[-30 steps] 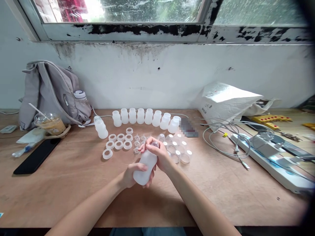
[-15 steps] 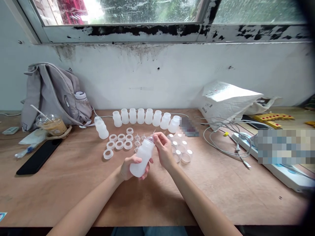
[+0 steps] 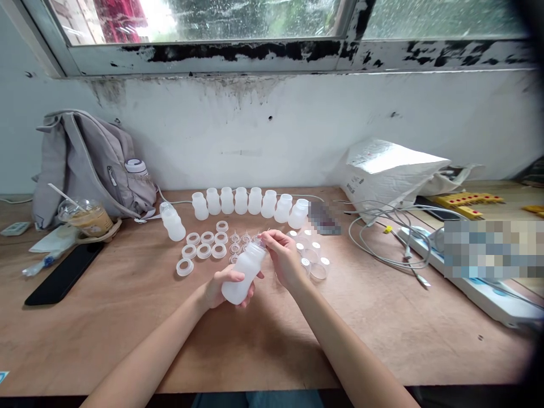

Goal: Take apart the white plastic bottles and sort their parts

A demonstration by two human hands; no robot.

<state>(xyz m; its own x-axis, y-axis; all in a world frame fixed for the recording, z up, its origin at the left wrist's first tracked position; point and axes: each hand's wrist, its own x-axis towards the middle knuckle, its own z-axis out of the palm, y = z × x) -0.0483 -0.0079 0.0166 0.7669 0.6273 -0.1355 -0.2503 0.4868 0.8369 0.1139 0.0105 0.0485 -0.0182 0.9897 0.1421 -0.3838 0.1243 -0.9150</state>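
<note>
My left hand (image 3: 221, 288) is wrapped round a frosted white baby bottle (image 3: 240, 279), tilted with its mouth up to the right. At that mouth, my right hand (image 3: 284, 256) pinches a clear bottle teat (image 3: 260, 240), partly hidden by the fingers. Left of the bottle lie several white screw rings (image 3: 204, 251) in rows. Several clear teats (image 3: 235, 248) sit between the rings and the bottle, some covered by it. Past my right hand are several clear caps (image 3: 318, 271).
A row of open frosted bottles (image 3: 241, 200) stands along the back, with one capped bottle (image 3: 172, 222) at its left. Further left are a backpack (image 3: 87, 164), a drink cup (image 3: 91, 220) and a black phone (image 3: 64, 274). Cables (image 3: 361, 241) and a power strip (image 3: 476, 292) occupy the right.
My right fingers have closed in a little on the teat at the bottle mouth, and its tip now shows less. The view has shifted slightly.
</note>
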